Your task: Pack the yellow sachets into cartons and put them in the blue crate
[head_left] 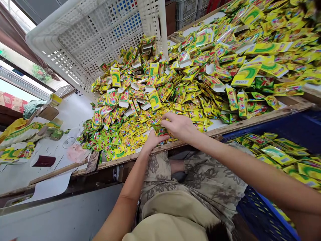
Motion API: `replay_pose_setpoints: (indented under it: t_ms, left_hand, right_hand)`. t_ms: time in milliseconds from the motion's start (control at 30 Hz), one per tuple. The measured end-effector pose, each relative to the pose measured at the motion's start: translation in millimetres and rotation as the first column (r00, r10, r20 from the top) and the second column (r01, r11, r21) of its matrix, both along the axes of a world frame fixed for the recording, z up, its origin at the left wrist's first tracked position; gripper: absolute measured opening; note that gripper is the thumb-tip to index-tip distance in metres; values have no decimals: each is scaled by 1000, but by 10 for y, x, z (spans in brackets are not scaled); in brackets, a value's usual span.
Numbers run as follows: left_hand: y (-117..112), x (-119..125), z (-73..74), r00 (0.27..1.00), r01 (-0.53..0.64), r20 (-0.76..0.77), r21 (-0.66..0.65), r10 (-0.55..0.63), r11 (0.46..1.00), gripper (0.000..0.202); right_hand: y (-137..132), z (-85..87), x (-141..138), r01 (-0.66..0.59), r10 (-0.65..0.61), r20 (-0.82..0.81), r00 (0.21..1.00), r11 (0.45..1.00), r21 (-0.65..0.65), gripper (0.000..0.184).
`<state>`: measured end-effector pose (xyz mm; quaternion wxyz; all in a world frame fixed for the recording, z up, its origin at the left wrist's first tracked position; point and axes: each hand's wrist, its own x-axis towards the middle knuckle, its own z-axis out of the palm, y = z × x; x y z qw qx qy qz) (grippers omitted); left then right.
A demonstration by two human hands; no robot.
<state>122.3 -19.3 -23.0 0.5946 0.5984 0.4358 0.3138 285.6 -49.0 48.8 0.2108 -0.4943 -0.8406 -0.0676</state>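
A big heap of small yellow and green sachets (pixel 140 110) covers the white table, mixed with flat yellow cartons (pixel 247 73). At the table's near wooden edge (pixel 250 122) my two hands meet over a small bunch of sachets (pixel 160 131). My left hand (pixel 152 140) cups the bunch from below, fingers curled. My right hand (pixel 179 126) lies on top with fingers bent down onto it. Both forearms reach in from the bottom of the view.
A white plastic lattice crate (pixel 100 36) lies tipped on its side behind the heap. A blue crate (pixel 273 160) holding filled yellow cartons stands at my right. To the left the table carries more packs, a pink scrap (pixel 76 152) and a wooden stick (pixel 57 172).
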Motion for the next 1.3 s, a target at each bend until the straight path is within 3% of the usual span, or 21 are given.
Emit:
replay_pose_setpoints:
  t_ms: [67,233,433,567,667,933,1167,1300]
  left_hand:
    - [-1,10,27,1000,-3,9,0,3,1000,42]
    - [9,28,41,1000,-2,-15,8,2,1000,42]
    - [44,25,-33,1000,-6,-27,83,9,997,36]
    - [35,26,0,998,-1,-66,129,10,992,32]
    - [22,35,34,995,14,-101,106,-3,994,30]
    - [38,40,17,995,-29,-89,119,39,993,29]
    - [34,61,20,994,58,-99,112,-47,992,23]
    - [20,47,1,997,42,-69,79,-37,996,30]
  right_hand:
    - [-4,-32,-7,16,-16,15,1000,1000,6,27]
    - [-33,-20,-61,40,-41,1,999,992,-122,24]
    - [-72,6,-91,-81,100,97,990,981,-176,20]
    - [-45,-26,-78,-164,186,130,974,973,-163,20]
    - [-22,-31,-88,-159,188,118,975,963,-216,18]
    - [55,125,-150,-85,127,72,989,903,-421,19]
    - [13,60,-164,-47,129,102,986,816,-577,28]
    - [-57,239,-79,-8,18,20,1000,895,-446,29]
